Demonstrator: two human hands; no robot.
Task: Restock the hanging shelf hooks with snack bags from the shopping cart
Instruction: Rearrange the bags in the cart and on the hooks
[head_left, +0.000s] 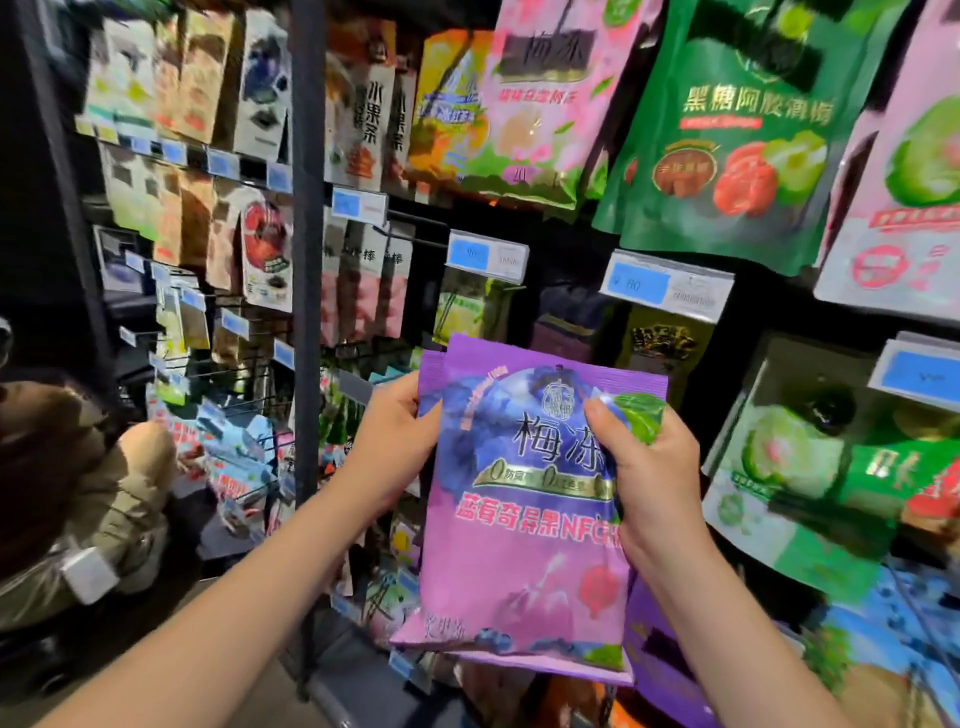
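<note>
At the far left a crouching person in a tan jacket (88, 499) is low beside the shelving, next to wire hooks of small packets. A dark vertical metal post (307, 312) divides that bay from the one straight ahead.

Right of the post, the left hand (395, 441) grips the upper left edge of a purple plastic snack bag (519, 519). Its thumb lies along the bag's edge and its fingers curl round behind, out of sight. The bag is upright in front of the shelf's middle rows, on no hook, and printed with blueberries and large dark characters. A second purple edge shows just behind it at the top left and the bottom, so it may be two bags stacked; I cannot tell for sure.

The right hand (654, 467) pinches the bag's right side, thumb pressed on the front near a green leaf print, fingers hidden behind.

Above hang a pink fruit-printed bag (540, 104) and, further right, a green glossy bag with red fruit (727, 135). A blue-and-white price tag (667, 285) sits beneath the green one. A pale pink bag (904, 208) hangs at the right edge.
</note>
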